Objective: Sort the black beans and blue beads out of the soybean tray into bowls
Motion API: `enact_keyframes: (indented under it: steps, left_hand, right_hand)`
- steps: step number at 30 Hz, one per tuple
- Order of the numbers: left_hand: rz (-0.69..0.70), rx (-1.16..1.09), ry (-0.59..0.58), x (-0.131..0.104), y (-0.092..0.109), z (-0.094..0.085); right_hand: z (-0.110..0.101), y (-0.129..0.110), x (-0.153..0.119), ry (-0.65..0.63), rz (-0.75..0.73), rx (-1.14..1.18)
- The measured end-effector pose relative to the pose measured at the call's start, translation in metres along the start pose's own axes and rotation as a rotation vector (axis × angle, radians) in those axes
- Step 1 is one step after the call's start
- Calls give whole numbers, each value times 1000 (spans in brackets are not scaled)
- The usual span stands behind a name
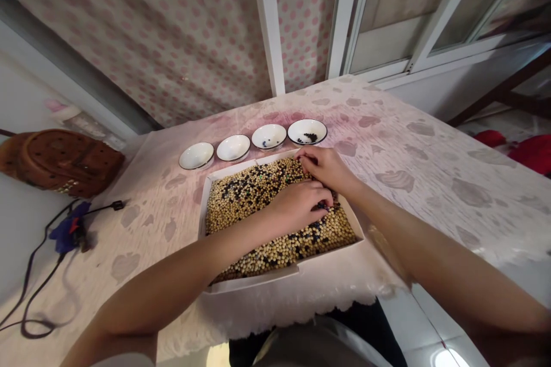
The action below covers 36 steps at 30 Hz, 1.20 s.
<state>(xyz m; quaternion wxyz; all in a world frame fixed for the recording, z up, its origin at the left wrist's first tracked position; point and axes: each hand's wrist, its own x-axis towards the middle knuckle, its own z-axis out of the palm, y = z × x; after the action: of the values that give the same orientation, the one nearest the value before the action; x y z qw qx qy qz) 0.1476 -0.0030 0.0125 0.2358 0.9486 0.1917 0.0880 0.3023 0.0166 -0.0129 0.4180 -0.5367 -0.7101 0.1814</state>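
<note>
A shallow white cardboard box (pixel 282 275) on the table is full of small round beads (pixel 241 221), mostly tan with many black and a few green or blue ones. My left hand (pixel 301 203) reaches over the box's right half, its fingers curled around dark beads (pixel 321 206). Just beyond it, my right hand (pixel 325 167) is at the box's far right corner. Its thumb and fingertips are pinched together, and whatever they hold is hidden. The nearest white bowl (pixel 297 136) to that hand contains a cluster of black beads (pixel 309 138).
Three more white bowls continue the row leftward: one (pixel 279 132) with a few dark beads, then two others (pixel 241 143) (pixel 189 156). At left are a brown bag (pixel 73 160), a blue object (pixel 64 235) and a black cable (pixel 30 275). A patterned cloth (pixel 396 180) covers the table.
</note>
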Motion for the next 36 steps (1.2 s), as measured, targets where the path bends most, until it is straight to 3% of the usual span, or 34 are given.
enact_keyframes:
  steps: [10,16,22,29,36]
  left_hand:
    - [-80,49,29,-15,-10,-14]
    - [-331,-481,170,-29,-34,-18]
    - [-513,-786,146,-33,-48,-22]
    - [-487,-783,159,-34,-52,-27]
    - [-385,-577,266,-31,-58,-28]
  right_hand:
    - [2,3,0,-25,-15,-30]
    - [2,4,1,-29,-14,-46]
    - [1,2,1,-39,4,-53]
    - [1,0,1,-39,-3,-56]
    - [1,1,0,-34,-12,-64]
